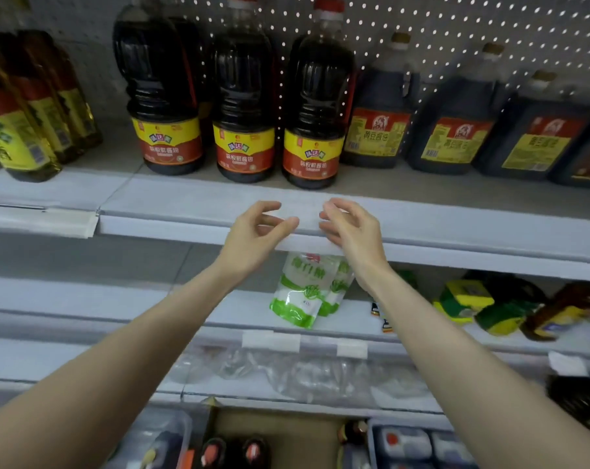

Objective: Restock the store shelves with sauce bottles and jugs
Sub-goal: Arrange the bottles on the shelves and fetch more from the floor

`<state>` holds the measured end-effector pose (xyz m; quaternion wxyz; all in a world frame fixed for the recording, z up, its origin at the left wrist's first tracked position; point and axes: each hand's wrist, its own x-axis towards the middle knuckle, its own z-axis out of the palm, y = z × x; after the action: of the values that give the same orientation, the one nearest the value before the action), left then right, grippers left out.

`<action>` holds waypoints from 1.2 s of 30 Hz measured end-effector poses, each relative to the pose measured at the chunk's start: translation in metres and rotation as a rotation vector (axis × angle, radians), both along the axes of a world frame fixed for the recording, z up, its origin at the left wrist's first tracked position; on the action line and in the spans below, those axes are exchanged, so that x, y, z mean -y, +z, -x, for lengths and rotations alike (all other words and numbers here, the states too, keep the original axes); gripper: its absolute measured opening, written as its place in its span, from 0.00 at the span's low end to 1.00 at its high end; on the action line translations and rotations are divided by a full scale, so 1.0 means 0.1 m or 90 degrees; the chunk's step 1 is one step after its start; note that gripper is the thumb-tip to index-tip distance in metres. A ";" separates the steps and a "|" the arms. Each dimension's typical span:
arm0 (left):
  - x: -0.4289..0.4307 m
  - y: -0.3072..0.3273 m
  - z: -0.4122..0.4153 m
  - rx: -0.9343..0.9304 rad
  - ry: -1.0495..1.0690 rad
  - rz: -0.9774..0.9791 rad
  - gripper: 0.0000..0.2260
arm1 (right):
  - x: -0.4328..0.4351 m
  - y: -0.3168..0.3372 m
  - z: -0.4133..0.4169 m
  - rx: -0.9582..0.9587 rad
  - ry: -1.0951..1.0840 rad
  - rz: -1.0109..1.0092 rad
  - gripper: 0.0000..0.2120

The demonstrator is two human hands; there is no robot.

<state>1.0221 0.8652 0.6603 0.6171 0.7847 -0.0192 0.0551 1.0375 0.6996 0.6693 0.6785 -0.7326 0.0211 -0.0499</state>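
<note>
Forearms: two bare forearms reach up from the bottom corners toward the middle of the frame.
Left hand [253, 231]: empty, fingers loosely curled and spread, in front of the front lip of the upper shelf [185, 211], grasping nothing.
Right hand [349, 228]: also empty, fingers slack and apart, just beside the left hand at the same lip; contact with the edge cannot be told.
Red-capped sauce bottles [244, 93]: three tall dark bottles with yellow-and-red labels stand upright in a row on the upper shelf, directly behind the hands; the leftmost cap is cut off at the top.
Dark jugs [452, 116]: squat handled jugs stand to the right of the bottles, blurred, the last one cut off by the frame edge.
Amber bottles [26, 110]: a tilted-looking cluster at far left, partly out of frame.
Green-and-white pouches [300, 292]: on the shelf below, tops hidden by the upper shelf's lip.
Yellow-green packages [469, 299]: lower shelf, right, too blurred to identify.
Crates [418, 445]: at the bottom edge, holding more bottles, mostly cut off.
</note>
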 end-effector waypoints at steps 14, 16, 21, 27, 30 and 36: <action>-0.27 -2.03 1.17 -0.251 0.041 0.025 0.23 | -0.15 -1.92 1.08 -0.196 0.053 -0.017 0.02; -0.31 -2.38 1.31 -0.285 0.063 0.026 0.25 | -0.19 -2.30 1.21 -0.228 0.057 -0.009 0.03; -0.42 -3.29 1.74 -0.383 0.099 0.043 0.23 | -0.22 -3.26 1.53 -0.297 0.080 0.030 0.03; -0.45 -4.25 2.14 -0.477 0.151 0.035 0.15 | -0.28 -4.37 1.86 -0.423 0.076 0.012 0.02; -0.47 -4.72 2.28 -0.517 0.176 0.043 0.16 | -0.37 -4.89 2.00 -0.485 0.059 0.010 0.08; -0.56 -5.52 2.35 -0.554 0.196 0.015 0.18 | -0.53 -5.76 2.17 -0.577 0.066 0.043 0.16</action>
<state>0.7873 0.9213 0.1088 0.5612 0.7218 0.3589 -0.1880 0.8209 0.7525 0.0936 0.5785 -0.7022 0.2774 0.3087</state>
